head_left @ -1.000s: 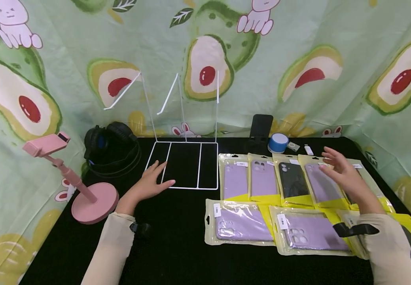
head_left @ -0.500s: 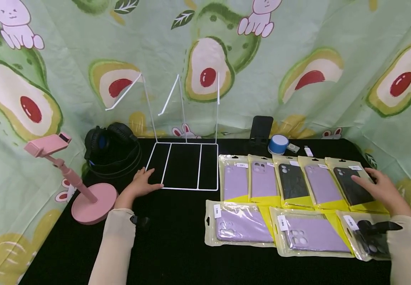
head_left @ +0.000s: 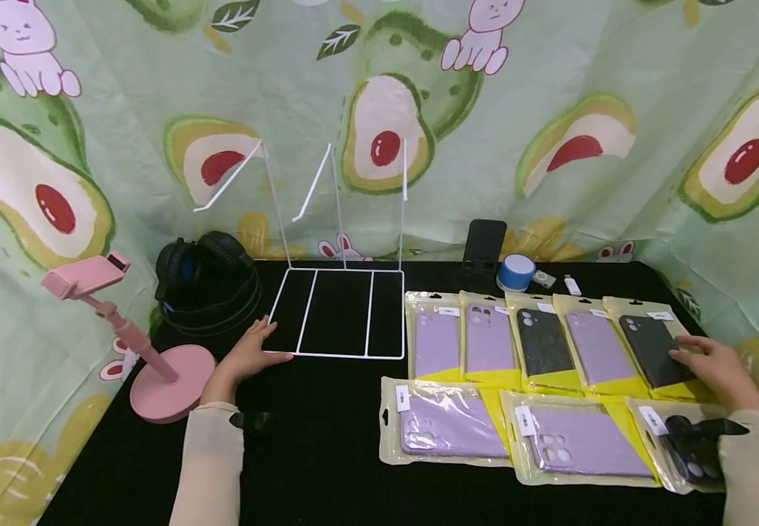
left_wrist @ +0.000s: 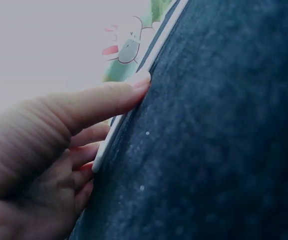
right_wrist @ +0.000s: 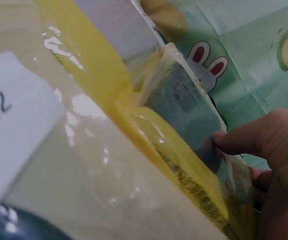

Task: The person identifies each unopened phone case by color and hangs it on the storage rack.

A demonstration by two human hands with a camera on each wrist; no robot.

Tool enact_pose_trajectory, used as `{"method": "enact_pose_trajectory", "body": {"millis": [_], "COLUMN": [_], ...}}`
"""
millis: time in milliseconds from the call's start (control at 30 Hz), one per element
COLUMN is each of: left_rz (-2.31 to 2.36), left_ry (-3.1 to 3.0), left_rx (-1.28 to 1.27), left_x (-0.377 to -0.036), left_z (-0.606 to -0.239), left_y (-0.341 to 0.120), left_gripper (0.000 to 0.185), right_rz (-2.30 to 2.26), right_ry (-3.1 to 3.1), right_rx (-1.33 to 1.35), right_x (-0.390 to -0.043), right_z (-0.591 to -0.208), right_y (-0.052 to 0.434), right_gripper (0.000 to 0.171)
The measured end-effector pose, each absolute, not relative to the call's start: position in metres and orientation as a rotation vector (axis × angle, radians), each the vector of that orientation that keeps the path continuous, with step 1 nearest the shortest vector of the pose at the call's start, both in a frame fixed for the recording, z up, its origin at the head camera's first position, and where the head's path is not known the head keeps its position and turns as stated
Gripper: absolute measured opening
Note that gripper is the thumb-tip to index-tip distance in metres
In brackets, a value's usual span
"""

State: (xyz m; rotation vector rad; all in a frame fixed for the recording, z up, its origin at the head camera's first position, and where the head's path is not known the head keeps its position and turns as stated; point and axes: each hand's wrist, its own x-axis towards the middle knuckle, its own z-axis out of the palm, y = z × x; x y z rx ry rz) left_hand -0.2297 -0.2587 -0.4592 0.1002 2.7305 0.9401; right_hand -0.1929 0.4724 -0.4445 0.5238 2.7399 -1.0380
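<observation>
Now that the right hand [head_left: 714, 365] has swung out to the row's far end, its grip pinches the black packaged case [head_left: 655, 342], while the left hand [head_left: 248, 356], fingers straight, touches the wire rack [head_left: 336, 356] on the bench [head_left: 326, 467].

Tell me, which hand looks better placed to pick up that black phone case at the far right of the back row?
The right hand, probably. Its fingers already lie on the black phone case, thumb at the packet's edge. The left hand is far across the table, resting at the white wire rack.
</observation>
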Motion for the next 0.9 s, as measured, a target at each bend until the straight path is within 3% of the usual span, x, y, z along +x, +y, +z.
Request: {"method": "enact_pose_trajectory", "body": {"millis": [367,533,600,733,900], "left_rz": [0.984,0.959,0.942,0.909,0.884], "left_ry": [2.722,2.731,2.731,2.733,2.738], "left_rx": [0.110,0.141,0.143,0.139,0.140], "left_x": [-0.227,-0.226,-0.226,-0.224,-0.223], "left_z": [-0.460,-0.461,-0.462,-0.459,-0.456], "left_y": [-0.257,-0.258,-0.258,-0.258,-0.258], "left_gripper": [0.088,0.086,0.085,0.085,0.084], "right_rz": [-1.199,-1.621,-1.890,-2.465,-2.922], "right_ry": [2.890,2.847,2.774,2.579,2.498], "right_rx": [0.794,1.013,1.028,0.949,0.482], "right_x": [-0.184,-0.177,-0.175,-0.176,-0.178], "right_z": [-0.445,-0.429,-0.419,-0.393,-0.355], "right_y": [0.465,0.455,0.450,0.431,0.389], "right_gripper": [0.048,0.021,0.029,0.032,0.017]}}
